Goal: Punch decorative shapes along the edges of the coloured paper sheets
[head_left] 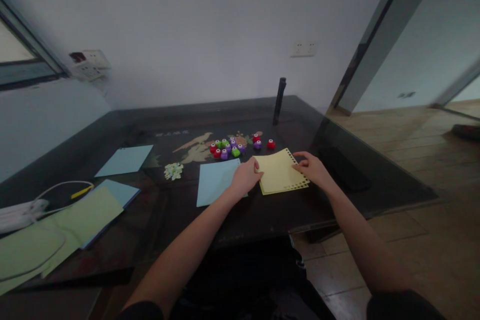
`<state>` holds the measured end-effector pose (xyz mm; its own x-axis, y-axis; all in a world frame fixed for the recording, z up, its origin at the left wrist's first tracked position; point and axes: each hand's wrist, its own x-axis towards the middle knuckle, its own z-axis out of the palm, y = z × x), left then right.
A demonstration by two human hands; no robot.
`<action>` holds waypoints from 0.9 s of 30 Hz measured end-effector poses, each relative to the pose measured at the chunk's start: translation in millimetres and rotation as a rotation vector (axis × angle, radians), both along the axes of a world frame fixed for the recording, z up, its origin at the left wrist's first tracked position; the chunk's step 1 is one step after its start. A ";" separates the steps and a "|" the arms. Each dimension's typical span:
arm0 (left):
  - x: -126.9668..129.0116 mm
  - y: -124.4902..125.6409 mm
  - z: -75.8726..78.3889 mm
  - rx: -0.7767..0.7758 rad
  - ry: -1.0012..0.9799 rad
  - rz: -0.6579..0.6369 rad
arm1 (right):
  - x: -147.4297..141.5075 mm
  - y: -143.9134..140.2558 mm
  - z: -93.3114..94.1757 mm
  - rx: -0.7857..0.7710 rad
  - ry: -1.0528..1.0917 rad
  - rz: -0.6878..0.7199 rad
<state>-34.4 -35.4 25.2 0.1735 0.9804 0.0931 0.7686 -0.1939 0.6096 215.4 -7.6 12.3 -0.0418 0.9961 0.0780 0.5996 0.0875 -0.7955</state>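
Observation:
A thin stack of yellow paper sheets (pixel 278 172) with punched holes along its edges lies on the dark table (pixel 262 210). My left hand (pixel 245 177) rests on the stack's left edge, fingers curled, partly over a light blue sheet (pixel 215 180). On the stack's right edge sits my right hand (pixel 313 167), fingertips pinching the paper. Just beyond the sheets sits a cluster of small red, green and purple craft punches (pixel 234 148).
A pile of small pale paper cut-outs (pixel 173 171) lies left of the blue sheet. More blue sheets (pixel 125 160) and green sheets (pixel 75 220) lie at the left with a white cable (pixel 33 207). A dark upright cylinder (pixel 279 100) stands at the back. The table edge drops to floor at right.

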 end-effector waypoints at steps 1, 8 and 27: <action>0.2 -0.6 0.3 -0.004 0.024 0.005 | -0.5 0.2 -1.0 0.005 -0.026 0.002; 0.9 -2.3 3.2 -0.035 0.140 0.008 | -0.3 -1.8 -4.2 0.046 -0.164 -0.001; 1.3 -3.4 0.7 -0.004 0.176 -0.051 | -2.9 -3.1 -3.8 0.076 -0.295 0.043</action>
